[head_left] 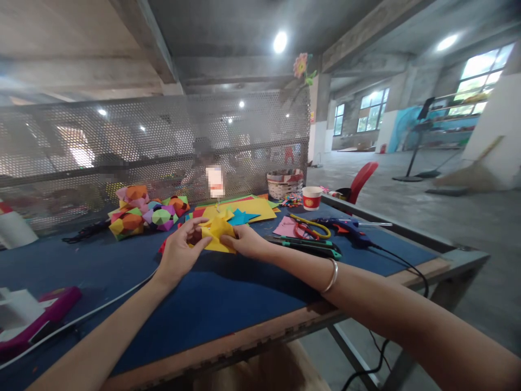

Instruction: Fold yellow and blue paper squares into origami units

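Observation:
A folded piece of yellow paper [220, 231] is held up between both hands, a little above the blue table top [228, 293]. My left hand [184, 244] has its fingers curled round the paper's left side. At its right side, my right hand [249, 241] pinches the paper, with some fingertips hidden behind it. Just beyond lies a blue folded paper star [243, 217]. It rests near a stack of coloured sheets [264, 209], the top one yellow. Something red peeks out beside my left wrist.
Folded paper balls [140, 214] sit back left. At right are scissors [313, 231], a cutter knife [309, 247], a glue gun [345, 225], a paper cup [311, 197] and a woven basket [285, 183]. A white cable [101, 301] crosses the left side. A perforated panel [163, 141] stands behind.

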`<state>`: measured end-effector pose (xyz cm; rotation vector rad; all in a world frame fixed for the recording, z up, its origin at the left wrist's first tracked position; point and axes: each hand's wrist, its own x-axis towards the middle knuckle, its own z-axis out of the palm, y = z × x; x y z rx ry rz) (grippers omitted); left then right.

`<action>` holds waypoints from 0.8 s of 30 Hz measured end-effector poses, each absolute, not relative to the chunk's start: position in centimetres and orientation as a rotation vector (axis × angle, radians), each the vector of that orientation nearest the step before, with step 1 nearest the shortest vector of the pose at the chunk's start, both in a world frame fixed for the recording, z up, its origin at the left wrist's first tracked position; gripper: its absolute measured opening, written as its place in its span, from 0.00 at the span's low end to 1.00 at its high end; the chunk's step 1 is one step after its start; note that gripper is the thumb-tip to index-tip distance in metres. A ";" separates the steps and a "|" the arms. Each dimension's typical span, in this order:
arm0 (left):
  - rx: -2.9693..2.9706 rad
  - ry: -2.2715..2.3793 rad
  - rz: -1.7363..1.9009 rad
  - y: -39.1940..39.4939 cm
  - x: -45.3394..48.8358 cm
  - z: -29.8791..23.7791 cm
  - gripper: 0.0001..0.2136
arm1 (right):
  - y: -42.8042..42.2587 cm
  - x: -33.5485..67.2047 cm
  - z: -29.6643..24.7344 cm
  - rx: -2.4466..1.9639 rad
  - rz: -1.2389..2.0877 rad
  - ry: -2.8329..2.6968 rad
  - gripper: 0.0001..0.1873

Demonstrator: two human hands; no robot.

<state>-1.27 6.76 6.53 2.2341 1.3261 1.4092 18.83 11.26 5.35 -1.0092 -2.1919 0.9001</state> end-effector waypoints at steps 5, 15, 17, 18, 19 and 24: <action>2.205 1.321 1.407 6.5 -1.2 6.9 0.17 | 10.9 19.0 5.6 -0.982 0.877 -2.209 0.17; 2.190 1.349 1.411 7.1 -1.6 6.8 0.19 | 10.7 19.0 5.7 -0.965 0.806 -2.307 0.17; 2.191 1.326 1.352 7.3 -1.8 6.8 0.19 | 10.7 19.1 5.8 -0.971 0.786 -2.327 0.17; 2.191 1.318 1.310 7.4 -1.9 6.7 0.19 | 10.7 19.1 5.8 -0.972 0.777 -2.337 0.17; 2.191 1.313 1.265 7.5 -2.0 6.6 0.17 | 10.7 19.1 5.8 -0.971 0.769 -2.347 0.17; 2.200 1.331 1.127 7.8 -2.6 6.0 0.13 | 10.6 19.2 5.8 -0.975 0.747 -2.363 0.17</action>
